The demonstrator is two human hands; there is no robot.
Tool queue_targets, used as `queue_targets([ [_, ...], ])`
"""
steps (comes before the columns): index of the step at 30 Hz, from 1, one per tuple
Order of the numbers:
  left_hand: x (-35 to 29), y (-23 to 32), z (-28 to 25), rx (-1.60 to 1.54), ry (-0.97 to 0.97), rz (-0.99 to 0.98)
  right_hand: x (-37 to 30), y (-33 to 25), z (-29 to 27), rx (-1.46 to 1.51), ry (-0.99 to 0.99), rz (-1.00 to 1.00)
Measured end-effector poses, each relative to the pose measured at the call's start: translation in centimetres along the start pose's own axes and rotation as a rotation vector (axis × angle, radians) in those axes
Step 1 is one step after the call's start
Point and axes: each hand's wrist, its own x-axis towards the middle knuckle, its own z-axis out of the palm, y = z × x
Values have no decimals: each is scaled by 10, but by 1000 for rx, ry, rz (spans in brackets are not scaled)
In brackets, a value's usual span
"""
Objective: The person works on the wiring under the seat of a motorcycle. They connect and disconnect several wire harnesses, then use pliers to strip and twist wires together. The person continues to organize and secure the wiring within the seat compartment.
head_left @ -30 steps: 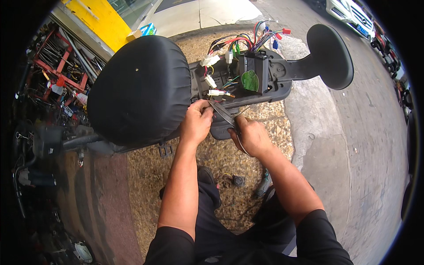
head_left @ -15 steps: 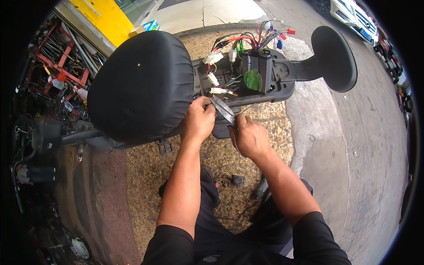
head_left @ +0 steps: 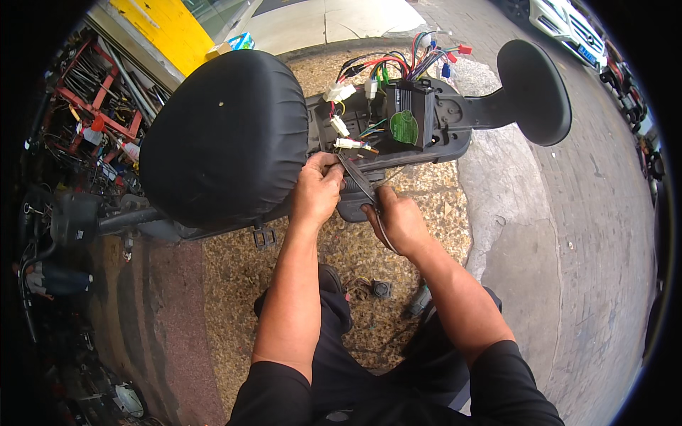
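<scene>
A small electric vehicle lies with its underside up: a black padded seat (head_left: 224, 135) at the left, an open black tray (head_left: 455, 145) holding a black controller box (head_left: 408, 117) with a green round label, and several coloured wires (head_left: 398, 64) with white connectors. My left hand (head_left: 316, 192) pinches a grey cable (head_left: 355, 177) at the tray's near edge. My right hand (head_left: 401, 220) grips the same cable lower down, just to the right. A black round wheel (head_left: 534, 89) sticks out at the far right.
A handlebar grip and stem (head_left: 92, 216) lie at the left, with red metal racks and tools (head_left: 92, 113) behind. A small black part (head_left: 381, 289) and a grey tool (head_left: 419, 302) rest on the pebbled ground by my legs. Paved road and a white car (head_left: 561, 18) lie at the right.
Both hands stay on the cable at the tray's edge; their fingers have shifted only slightly. The view has drifted a little.
</scene>
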Motion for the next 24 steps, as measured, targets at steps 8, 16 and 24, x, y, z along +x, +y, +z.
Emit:
queue_targets([
  [8,3,3,-2,96,-16,-94,0,-6,0,-66,-1,56],
  [16,3,4,-1,158,18,-107,1,-12,1,-189,10,44],
  [24,5,4,-1,183,8,-70,5,-4,3,-197,8,45],
])
